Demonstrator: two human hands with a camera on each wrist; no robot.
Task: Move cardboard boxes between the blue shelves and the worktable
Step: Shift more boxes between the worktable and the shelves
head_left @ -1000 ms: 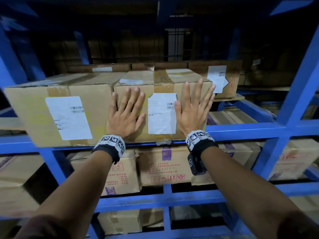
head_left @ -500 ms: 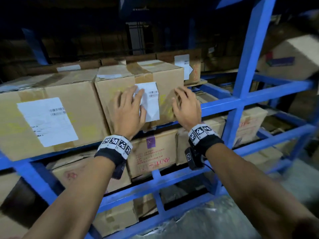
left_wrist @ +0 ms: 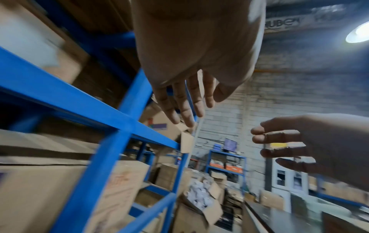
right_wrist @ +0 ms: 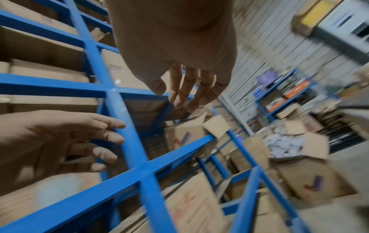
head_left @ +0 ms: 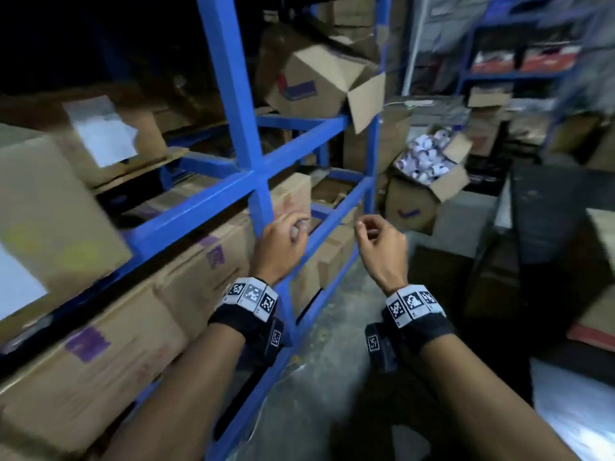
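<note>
We've got the head cam looking down and forward past both wrists at the blue shelves [head_left: 253, 174], while each wrist cam sits right behind its palm, tilted up along the fingers, both catching that same rack and the other hand.

Left hand [head_left: 281, 242] and right hand [head_left: 382, 251] loosely curled, holding nothing, raised side by side before blue shelves [head_left: 239, 121], sealed cardboard boxes [head_left: 83, 354] on lower tiers, open box of white items [head_left: 427, 181] on floor beyond, heavy motion blur.
</note>
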